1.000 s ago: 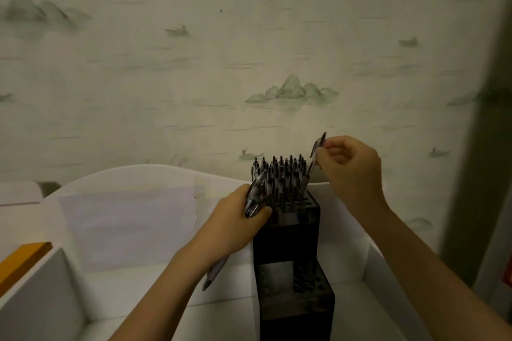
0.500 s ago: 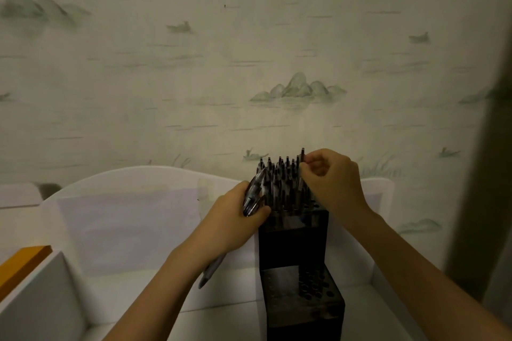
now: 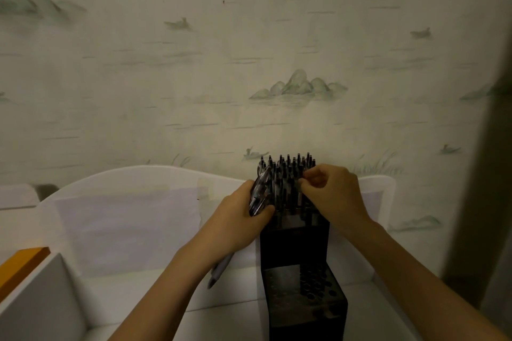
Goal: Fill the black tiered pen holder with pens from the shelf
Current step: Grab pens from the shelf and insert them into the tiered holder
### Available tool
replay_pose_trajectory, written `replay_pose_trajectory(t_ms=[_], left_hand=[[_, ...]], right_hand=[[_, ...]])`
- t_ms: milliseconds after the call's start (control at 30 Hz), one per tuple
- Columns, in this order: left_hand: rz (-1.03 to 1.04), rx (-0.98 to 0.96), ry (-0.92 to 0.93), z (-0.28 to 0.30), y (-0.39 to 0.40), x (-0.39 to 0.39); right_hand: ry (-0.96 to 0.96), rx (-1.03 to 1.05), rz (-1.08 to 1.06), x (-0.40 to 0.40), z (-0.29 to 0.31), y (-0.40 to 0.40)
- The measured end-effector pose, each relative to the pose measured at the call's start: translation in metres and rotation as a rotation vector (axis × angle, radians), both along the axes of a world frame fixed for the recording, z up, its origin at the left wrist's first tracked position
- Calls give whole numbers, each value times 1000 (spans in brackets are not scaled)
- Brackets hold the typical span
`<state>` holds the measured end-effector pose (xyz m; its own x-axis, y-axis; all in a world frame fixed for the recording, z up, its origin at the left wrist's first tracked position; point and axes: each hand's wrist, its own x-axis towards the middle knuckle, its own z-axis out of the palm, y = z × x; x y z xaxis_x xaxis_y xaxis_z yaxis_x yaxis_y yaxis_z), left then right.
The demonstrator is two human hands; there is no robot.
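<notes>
The black tiered pen holder (image 3: pixel 293 246) stands on a white shelf. Its tall back tier bristles with several upright pens (image 3: pixel 288 166). The lower front tier (image 3: pixel 304 288) shows open holes, with dark pen ends in a few at the right. My left hand (image 3: pixel 238 219) grips a bundle of pens (image 3: pixel 259 196) against the holder's left side; their lower ends stick out below my palm. My right hand (image 3: pixel 332 196) pinches a pen low among the standing ones at the back tier's right side.
A white curved shelf back (image 3: pixel 138 183) rises behind the holder, in front of a wall with painted hills. A white divider (image 3: pixel 41 299) and an orange edge (image 3: pixel 19 266) lie at the left. A dark vertical post (image 3: pixel 484 174) stands at the right.
My right hand came down from above the holder with one pen and pushed it in among the standing pens. The left hand stayed put with its bundle.
</notes>
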<state>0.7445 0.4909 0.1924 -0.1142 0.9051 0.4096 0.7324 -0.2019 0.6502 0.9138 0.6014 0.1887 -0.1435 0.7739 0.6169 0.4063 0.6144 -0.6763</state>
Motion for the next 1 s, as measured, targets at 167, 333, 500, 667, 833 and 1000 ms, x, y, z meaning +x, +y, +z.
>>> replay_pose_trajectory(t_ms=[167, 333, 500, 667, 833, 1000], left_hand=[[-59, -11, 7, -5, -1, 3], [-79, -34, 39, -8, -1, 13], [-96, -38, 56, -11, 0, 18], [-95, -37, 50, -13, -1, 19], [-92, -21, 30, -16, -2, 20], [-104, -46, 26, -17, -2, 21]], right_hand=[[120, 106, 56, 7, -1, -18], [228, -253, 453, 2, 5, -47], [306, -445, 484, 1, 3, -47], [314, -499, 533, 0, 0, -46], [382, -534, 621, 1, 2, -47], [490, -570, 743, 0, -1, -41]])
